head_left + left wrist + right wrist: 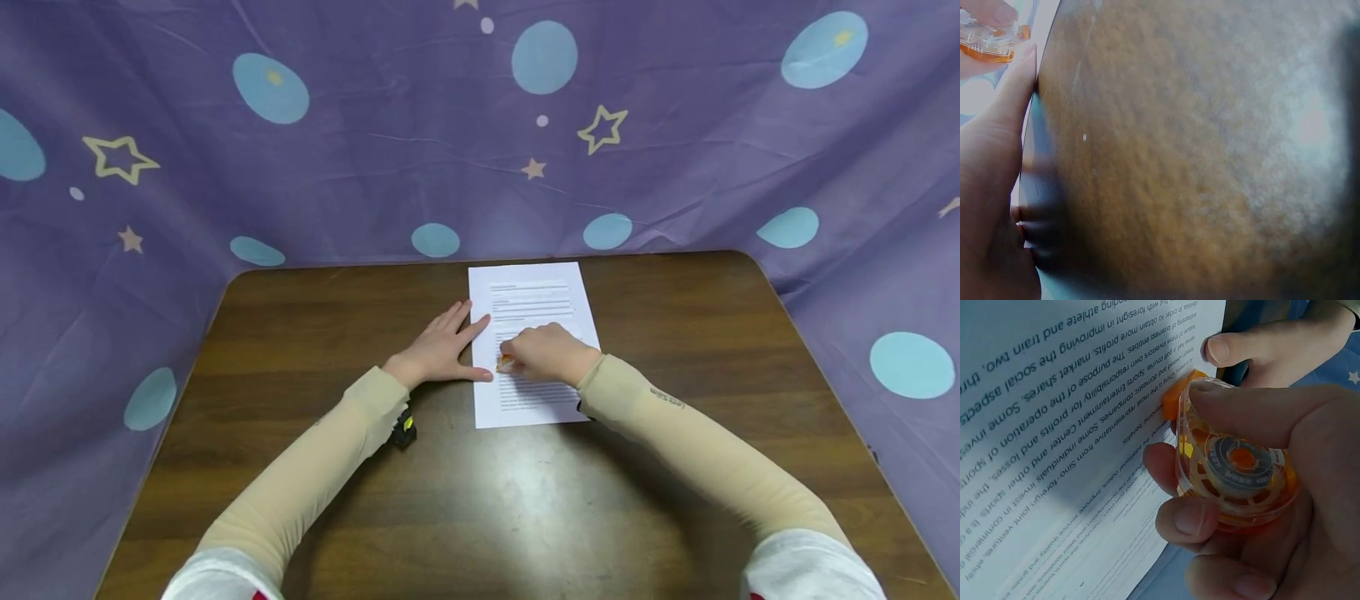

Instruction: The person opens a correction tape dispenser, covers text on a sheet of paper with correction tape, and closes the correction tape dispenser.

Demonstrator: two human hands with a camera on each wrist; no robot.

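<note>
A printed sheet of paper [525, 277] lies on the wooden table. My right hand [551, 354] grips a clear and orange correction tape dispenser [1241, 478], thumb on one side and curled fingers on the other. The dispenser's orange tip [1175, 400] is at the printed lines, near the left margin; whether it touches the paper I cannot tell. My left hand [437, 348] lies flat with fingers spread, its fingertips and thumb on the sheet's left edge. In the left wrist view, part of the dispenser [988, 40] shows beyond the left thumb.
The brown table [360, 517] stretches around the sheet, with light glaring off its front middle. A purple curtain [420, 150] with stars and blue spots hangs behind and at both sides. A small black device [403, 429] sits at the left wrist.
</note>
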